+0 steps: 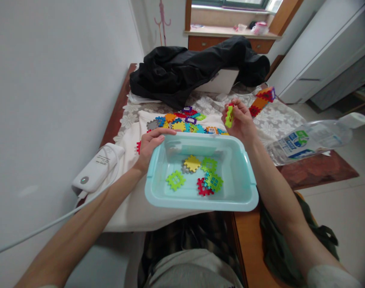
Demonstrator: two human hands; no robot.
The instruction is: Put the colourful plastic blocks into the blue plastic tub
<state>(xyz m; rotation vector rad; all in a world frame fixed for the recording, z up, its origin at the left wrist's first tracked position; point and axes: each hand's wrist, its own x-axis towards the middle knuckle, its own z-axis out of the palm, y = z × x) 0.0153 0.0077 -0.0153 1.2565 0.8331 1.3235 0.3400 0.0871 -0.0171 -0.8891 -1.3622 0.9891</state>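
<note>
Turquoise tub (158, 192) holding five tiles (192, 163), left hand (151, 145) on rim

The single head-worn camera is looking forward and steeply down from close above the person's lap, taking in the tabletop (317, 170) through the middle of the frame, a white wall filling the left and a window ledge (230, 33) along the top.
</note>
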